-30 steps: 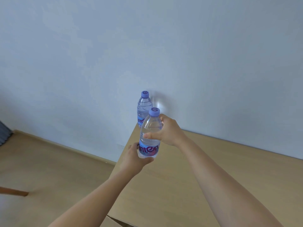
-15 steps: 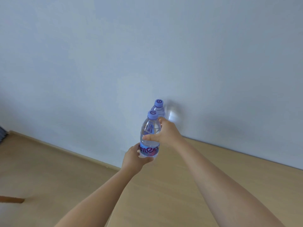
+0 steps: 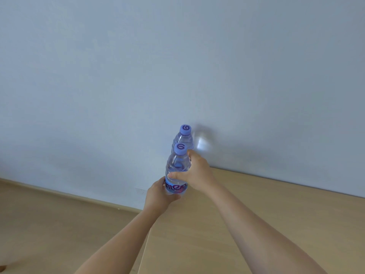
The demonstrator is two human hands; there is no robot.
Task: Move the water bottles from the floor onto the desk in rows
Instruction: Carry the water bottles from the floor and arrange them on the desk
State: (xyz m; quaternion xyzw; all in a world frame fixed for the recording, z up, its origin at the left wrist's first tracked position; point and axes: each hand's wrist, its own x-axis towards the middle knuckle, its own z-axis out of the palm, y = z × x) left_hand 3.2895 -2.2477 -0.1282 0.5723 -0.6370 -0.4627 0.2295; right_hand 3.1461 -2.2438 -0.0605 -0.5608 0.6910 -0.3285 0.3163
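Purple swirl mark, like a "6", printed on both bottle caps (image 3: 181,146) (image 3: 185,127); partial purple lettering "nte" on the near water bottle's label (image 3: 176,187).

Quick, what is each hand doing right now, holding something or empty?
Left hand: grips the lower part of the near water bottle.
Right hand: grips the same bottle higher up, fingers wrapped round its body.

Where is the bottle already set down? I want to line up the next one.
In the head view the far bottle stands at the desk's far left corner by the wall, directly behind the held bottle.
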